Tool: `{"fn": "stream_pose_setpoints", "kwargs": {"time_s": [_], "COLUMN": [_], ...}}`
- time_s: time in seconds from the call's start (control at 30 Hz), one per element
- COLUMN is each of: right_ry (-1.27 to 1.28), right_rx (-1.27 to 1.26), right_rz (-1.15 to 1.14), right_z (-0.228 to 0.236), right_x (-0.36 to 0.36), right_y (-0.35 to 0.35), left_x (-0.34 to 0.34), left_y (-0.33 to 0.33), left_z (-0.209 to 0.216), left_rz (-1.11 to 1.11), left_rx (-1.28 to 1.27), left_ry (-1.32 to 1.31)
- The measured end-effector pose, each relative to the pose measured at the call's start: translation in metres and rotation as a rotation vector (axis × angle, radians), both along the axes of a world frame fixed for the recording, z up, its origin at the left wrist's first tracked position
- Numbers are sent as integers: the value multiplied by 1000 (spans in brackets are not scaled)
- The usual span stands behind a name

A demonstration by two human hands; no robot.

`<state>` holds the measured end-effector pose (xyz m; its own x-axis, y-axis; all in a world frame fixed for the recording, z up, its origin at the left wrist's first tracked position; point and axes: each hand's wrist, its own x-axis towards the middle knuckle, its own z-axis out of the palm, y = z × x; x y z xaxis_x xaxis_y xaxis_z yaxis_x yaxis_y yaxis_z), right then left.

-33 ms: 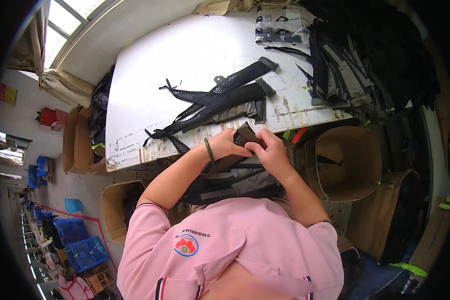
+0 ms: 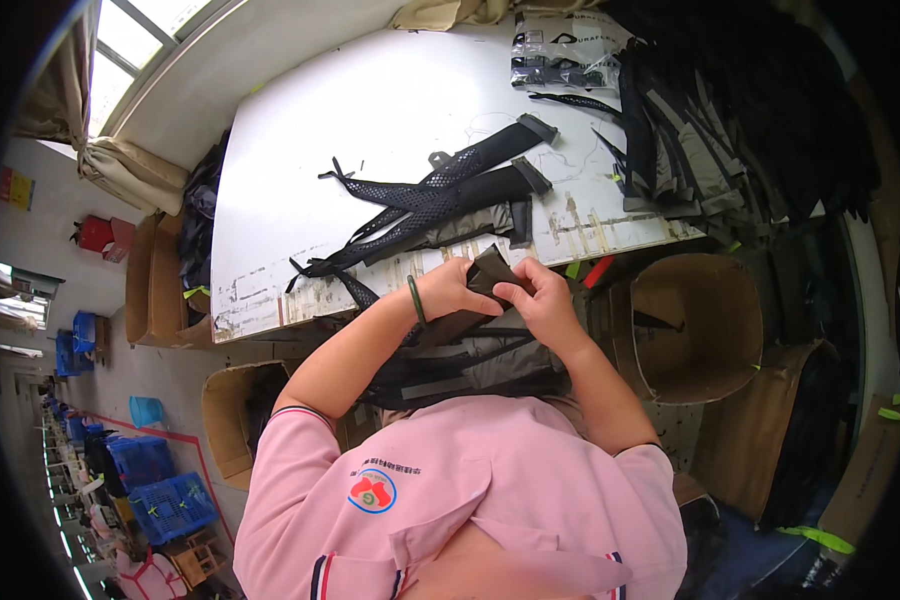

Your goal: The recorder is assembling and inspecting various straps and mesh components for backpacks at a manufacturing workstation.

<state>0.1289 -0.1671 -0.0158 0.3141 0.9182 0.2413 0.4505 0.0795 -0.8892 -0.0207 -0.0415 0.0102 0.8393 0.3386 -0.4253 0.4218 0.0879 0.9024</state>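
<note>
My left hand, a green bangle on its wrist, grips a dark grey-brown fabric strap piece just off the table's near edge. From the other side, my right hand pinches the same piece, thumb on top and the other fingers mostly hidden behind it. The piece's lower part hangs down toward my lap, where more black and grey strap pieces lie. Beyond my hands, two black mesh straps with grey ends lie crossed on the table, partly over a grey piece.
The white table has a worn, stained near edge. A heap of black and grey straps and a clear plastic bag sit at its far right. An open cardboard box stands right of me, another box at my left.
My right thumb has shifted slightly to the right on the strap piece. Both hands otherwise keep their place and their hold.
</note>
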Motion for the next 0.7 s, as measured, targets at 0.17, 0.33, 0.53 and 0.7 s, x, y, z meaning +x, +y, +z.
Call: {"fn": "stream_pose_setpoints", "kwargs": {"time_s": [0.17, 0.33, 0.53, 0.7], "right_ry": [652, 268, -100, -378], "right_rx": [-36, -487, -820, -840], "right_rz": [-31, 77, 227, 319], "right_z": [0, -43, -68, -64], "right_x": [31, 43, 16, 30], "right_y": [-11, -68, -97, -92], "left_x": [-26, -110, -77, -10], "left_y": [7, 27, 40, 89], "left_z": [7, -25, -24, -59], "left_rz": [-330, -583, -428, 152], "left_rx": [362, 61, 631, 1436], "left_ry": [218, 327, 239, 115]}}
